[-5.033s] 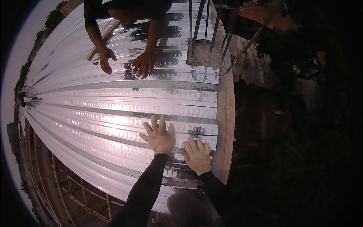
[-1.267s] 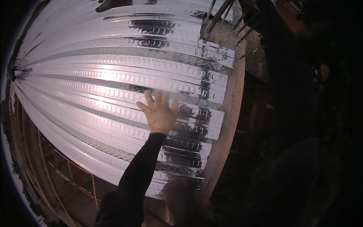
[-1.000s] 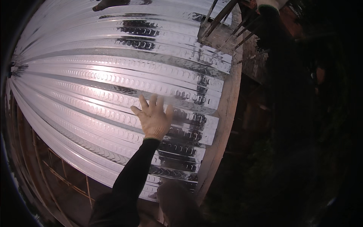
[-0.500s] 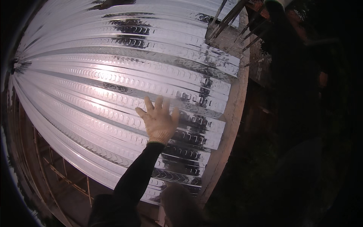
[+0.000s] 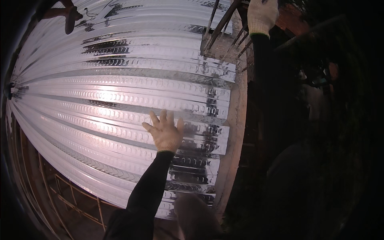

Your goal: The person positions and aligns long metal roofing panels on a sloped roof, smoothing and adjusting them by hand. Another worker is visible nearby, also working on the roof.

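My left hand (image 5: 166,132), in a cream knitted glove, lies flat with fingers spread on the shiny ribbed metal decking (image 5: 120,120). Nothing is in its grasp. My right hand (image 5: 263,17), gloved alike, reaches up to the top edge of the view on a long dark sleeve. Its fingers are partly cut off there, so what it touches or holds is hidden. Just left of it, several steel bars (image 5: 219,24) rise at a slant from a rough concrete patch (image 5: 220,49) beside the sheets.
A concrete edge (image 5: 236,136) runs along the sheets' right ends, with a dark drop and foliage beyond. At upper left is another person's foot (image 5: 71,20). Bamboo-like poles (image 5: 72,196) show below the sheets at lower left. My knee or shoe (image 5: 196,216) is at the bottom.
My right hand has come further into view at the top, moving left. The whole scene has shifted left, and another person's foot now shows at upper left. My left hand stays flat.
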{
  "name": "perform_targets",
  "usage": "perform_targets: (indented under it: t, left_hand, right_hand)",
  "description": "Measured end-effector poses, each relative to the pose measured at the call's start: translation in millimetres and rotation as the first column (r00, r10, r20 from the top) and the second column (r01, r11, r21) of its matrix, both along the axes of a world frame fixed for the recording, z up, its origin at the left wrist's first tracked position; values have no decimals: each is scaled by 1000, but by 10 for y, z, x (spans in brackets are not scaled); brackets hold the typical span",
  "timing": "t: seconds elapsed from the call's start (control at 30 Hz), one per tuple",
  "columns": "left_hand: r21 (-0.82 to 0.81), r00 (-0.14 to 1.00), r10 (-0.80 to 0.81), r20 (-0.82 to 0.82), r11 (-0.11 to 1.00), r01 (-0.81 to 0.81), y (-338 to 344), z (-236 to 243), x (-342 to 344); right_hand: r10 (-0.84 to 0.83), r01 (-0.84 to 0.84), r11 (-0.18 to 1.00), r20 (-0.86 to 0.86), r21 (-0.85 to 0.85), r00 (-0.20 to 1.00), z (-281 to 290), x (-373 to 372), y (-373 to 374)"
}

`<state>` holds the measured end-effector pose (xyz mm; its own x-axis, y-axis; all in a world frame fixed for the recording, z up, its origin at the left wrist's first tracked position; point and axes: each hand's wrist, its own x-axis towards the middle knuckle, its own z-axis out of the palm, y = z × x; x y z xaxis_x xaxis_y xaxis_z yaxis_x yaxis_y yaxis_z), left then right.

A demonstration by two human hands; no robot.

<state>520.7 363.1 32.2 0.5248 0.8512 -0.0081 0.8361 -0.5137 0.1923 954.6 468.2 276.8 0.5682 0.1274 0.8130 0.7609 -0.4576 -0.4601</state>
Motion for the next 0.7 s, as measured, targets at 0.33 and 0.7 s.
perform_targets:
  t: [0.33,0.7]
  left_hand:
    - [-56,998,2,-69,998,-6,41,49,49]
    - [-167,995,0,-99,986,-17,129,151,115]
  right_hand:
    - [629,-581,507,-188,-636,755,-2645,-758,-467]
    - [539,-645,431,-393,-631,745,-2515,-689,-414]
